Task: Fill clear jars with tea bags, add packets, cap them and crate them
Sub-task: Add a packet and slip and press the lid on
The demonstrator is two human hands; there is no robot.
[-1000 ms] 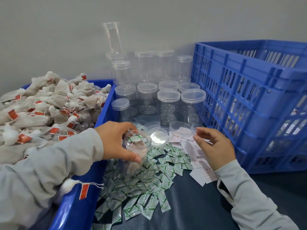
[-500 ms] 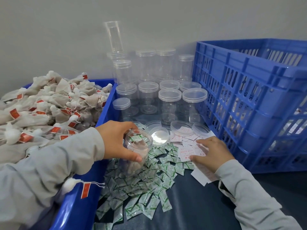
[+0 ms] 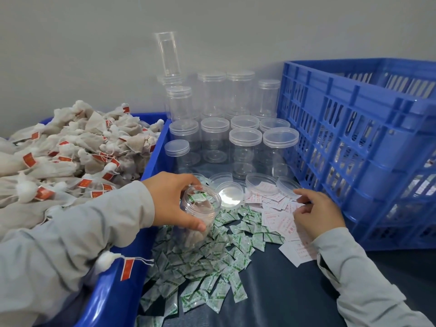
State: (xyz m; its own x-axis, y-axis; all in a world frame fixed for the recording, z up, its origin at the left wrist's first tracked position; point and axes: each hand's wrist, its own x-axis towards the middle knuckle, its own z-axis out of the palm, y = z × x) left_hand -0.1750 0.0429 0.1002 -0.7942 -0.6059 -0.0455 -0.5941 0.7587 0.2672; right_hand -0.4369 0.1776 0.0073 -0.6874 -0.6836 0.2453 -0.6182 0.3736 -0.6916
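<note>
My left hand (image 3: 175,199) grips the rim of an open clear jar (image 3: 199,215) that stands among green-and-white packets (image 3: 207,263). Tea bags and one green packet lie inside the jar. My right hand (image 3: 315,213) rests palm down on a spread of white-and-pink paper slips (image 3: 274,213), fingers bent onto them; I cannot tell whether it holds one. Loose clear lids (image 3: 230,193) lie just beyond the jar. A heap of tea bags (image 3: 70,152) with red tags fills the blue tub (image 3: 155,161) at the left. The blue crate (image 3: 354,138) stands at the right.
Capped empty jars (image 3: 245,149) stand in rows and stacks against the grey wall, between tub and crate. A tall clear tube (image 3: 168,55) rises behind them. One tea bag (image 3: 111,260) hangs over the tub's near rim. Dark table surface (image 3: 283,291) shows in front.
My right hand has dropped from a raised position near the lids down onto the paper slips and shifted slightly right. My left hand and the jar have stayed where they were.
</note>
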